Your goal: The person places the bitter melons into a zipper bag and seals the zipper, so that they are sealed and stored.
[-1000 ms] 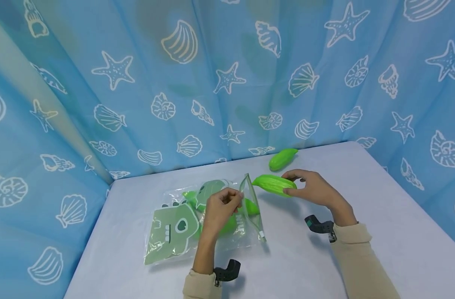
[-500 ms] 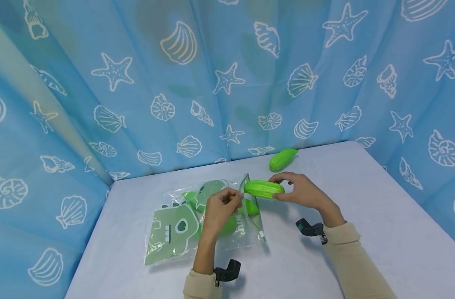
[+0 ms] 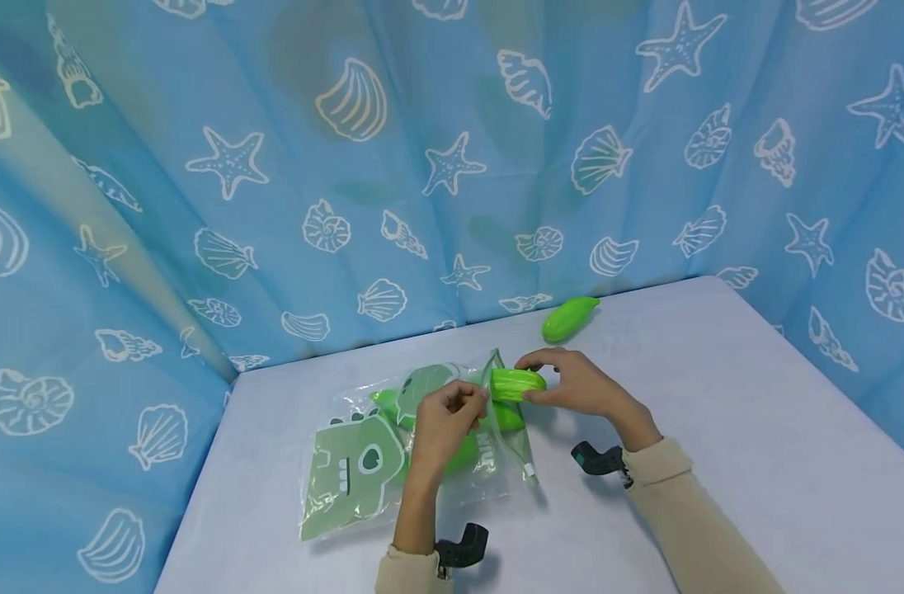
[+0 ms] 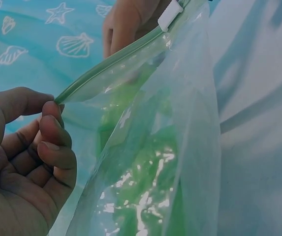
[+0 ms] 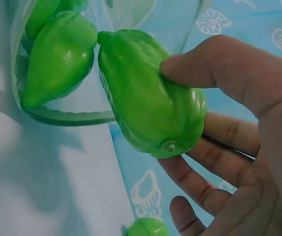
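Observation:
My right hand (image 3: 580,381) holds a ridged green gourd (image 3: 513,384) by its blunt end, thumb on one side and fingers on the other. Its narrow end points into the mouth of a clear zip bag (image 3: 351,474) with a green cartoon print. The left hand (image 4: 30,152) pinches the green zip edge (image 4: 101,68) of the bag between thumb and fingertips, so the mouth gapes. Several smooth green fruits lie inside; one fruit (image 5: 62,59) sits near the opening in the right wrist view. How far the gourd reaches inside is partly hidden by the plastic.
Another green fruit (image 3: 571,319) lies on the white table (image 3: 682,346) near its back edge, beyond the right hand. A white zip slider (image 4: 170,15) sits at one end of the bag's mouth. Blue shell-print curtains (image 3: 452,206) hang around the table.
My right hand has carried the gourd leftward, and its narrow end is now at the bag's mouth. The left hand keeps its pinch on the bag's edge. The head view has shifted slightly.

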The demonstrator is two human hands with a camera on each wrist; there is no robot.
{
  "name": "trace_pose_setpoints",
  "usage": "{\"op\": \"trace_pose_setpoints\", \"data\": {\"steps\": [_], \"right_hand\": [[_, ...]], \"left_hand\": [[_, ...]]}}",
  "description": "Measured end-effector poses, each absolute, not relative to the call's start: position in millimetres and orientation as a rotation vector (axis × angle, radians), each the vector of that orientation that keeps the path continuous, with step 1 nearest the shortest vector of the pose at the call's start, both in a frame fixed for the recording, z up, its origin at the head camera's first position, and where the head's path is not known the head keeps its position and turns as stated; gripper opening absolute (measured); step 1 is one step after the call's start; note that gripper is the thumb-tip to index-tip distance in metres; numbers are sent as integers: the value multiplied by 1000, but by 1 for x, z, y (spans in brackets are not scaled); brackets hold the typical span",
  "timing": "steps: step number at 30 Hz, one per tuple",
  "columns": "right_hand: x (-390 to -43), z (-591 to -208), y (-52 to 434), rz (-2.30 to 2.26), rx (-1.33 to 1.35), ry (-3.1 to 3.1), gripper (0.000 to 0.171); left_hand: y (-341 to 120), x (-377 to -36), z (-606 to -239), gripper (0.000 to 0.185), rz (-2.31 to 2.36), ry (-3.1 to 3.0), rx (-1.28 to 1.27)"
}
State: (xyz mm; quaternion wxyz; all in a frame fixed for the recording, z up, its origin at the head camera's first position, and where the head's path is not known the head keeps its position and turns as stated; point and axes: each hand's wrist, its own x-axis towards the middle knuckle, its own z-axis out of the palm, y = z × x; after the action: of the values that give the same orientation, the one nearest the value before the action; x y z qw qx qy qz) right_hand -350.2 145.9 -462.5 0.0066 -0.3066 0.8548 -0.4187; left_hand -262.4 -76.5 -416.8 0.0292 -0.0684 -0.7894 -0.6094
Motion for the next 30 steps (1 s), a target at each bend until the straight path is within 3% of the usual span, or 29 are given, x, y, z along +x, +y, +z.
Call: {"op": "trace_pose_setpoints", "data": {"steps": [12, 30], "right_hand": [[-352, -464, 126, -1333, -1019, 2702, 41], [-354, -477, 99, -1378, -873, 2889, 35]], "left_hand": [[-78, -263, -418, 20, -1873, -2412, -215], [-77, -265, -422, 21, -1873, -2419, -242]]}}
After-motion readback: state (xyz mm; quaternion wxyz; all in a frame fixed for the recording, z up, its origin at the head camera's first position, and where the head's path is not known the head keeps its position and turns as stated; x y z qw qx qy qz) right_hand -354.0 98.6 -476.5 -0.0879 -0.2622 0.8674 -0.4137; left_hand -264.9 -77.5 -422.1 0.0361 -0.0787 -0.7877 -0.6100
